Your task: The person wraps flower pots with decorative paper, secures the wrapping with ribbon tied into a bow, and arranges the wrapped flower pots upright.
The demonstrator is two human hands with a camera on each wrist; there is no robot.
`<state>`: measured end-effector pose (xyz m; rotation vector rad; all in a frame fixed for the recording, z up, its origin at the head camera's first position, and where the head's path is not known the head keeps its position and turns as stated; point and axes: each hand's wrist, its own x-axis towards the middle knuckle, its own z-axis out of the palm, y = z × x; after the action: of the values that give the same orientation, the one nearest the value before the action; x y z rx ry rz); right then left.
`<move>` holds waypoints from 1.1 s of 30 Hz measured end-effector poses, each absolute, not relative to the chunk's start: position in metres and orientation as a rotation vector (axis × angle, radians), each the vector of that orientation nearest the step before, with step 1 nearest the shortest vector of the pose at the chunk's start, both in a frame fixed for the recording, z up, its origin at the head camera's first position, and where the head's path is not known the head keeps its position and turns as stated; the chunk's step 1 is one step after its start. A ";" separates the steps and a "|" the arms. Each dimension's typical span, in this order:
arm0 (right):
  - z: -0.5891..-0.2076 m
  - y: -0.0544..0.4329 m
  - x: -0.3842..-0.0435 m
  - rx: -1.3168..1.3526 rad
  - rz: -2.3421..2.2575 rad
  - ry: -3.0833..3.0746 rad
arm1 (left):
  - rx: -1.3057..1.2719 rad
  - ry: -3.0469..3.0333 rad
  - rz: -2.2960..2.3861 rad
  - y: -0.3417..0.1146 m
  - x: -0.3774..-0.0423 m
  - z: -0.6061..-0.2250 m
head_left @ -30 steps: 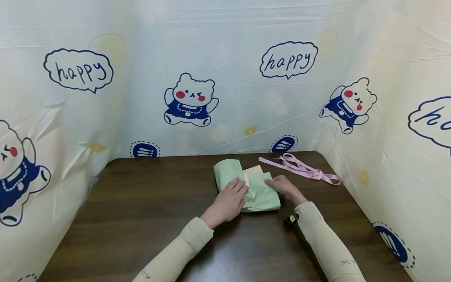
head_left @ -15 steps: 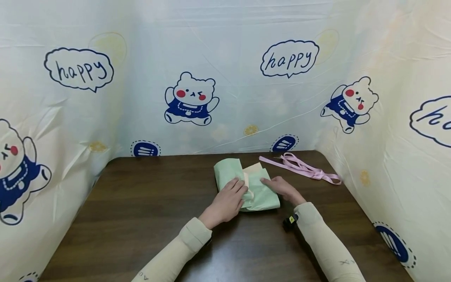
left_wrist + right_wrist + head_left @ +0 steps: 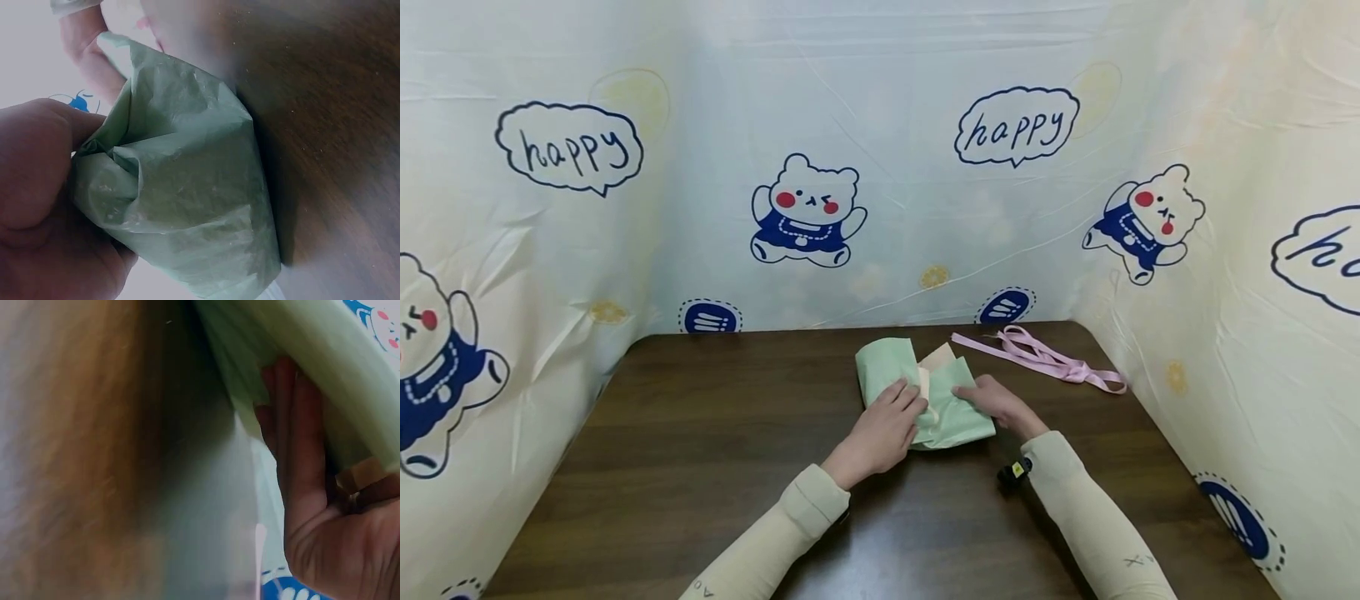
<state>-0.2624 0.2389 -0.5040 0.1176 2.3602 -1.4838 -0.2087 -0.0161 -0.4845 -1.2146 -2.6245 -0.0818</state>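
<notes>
A parcel in pale green wrapping paper [image 3: 886, 360] lies toward the back of the table, right of its middle. A cream strip and the corner of a cream sheet [image 3: 938, 358] show between its folds. My left hand [image 3: 880, 429] rests on the parcel's near left part, fingers laid over the paper; in the left wrist view the crumpled green paper [image 3: 187, 175] bulges beneath the palm. At the right side, my right hand [image 3: 1000, 402] pinches a flap of the wrapping paper, thumb on top. In the right wrist view several fingers [image 3: 306, 437] reach under that flap.
Tangled pink ribbon [image 3: 1052, 358] lies at the back right of the dark wooden table [image 3: 722, 433]. A printed curtain [image 3: 895, 208] closes off the back and both sides. A small black device [image 3: 1015, 475] sits at the right wrist.
My right hand has shifted slightly left, drawing the paper flap inward, and the cream corner stands out more. The left hand stays almost still on the parcel.
</notes>
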 end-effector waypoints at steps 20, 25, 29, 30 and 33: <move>-0.454 0.202 -0.251 -0.113 -1.310 2.600 | -1.183 -2.672 -0.170 -0.010 -0.209 -0.479; -0.447 0.195 -0.250 -0.096 -1.254 2.608 | -1.176 -2.721 -0.346 -0.013 -0.212 -0.479; -0.445 0.190 -0.251 -0.100 -1.215 2.624 | -1.172 -2.736 -0.400 -0.017 -0.212 -0.479; -0.445 0.189 -0.252 -0.110 -1.208 2.629 | -1.166 -2.733 -0.422 -0.018 -0.211 -0.480; -0.444 0.186 -0.254 -0.139 -1.192 2.661 | -1.146 -2.684 -0.481 -0.020 -0.212 -0.480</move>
<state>-0.2541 0.1856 -0.4440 -0.1393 2.6609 -1.1922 -0.2117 -0.0196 -0.4801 -1.1459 -2.6842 -0.4807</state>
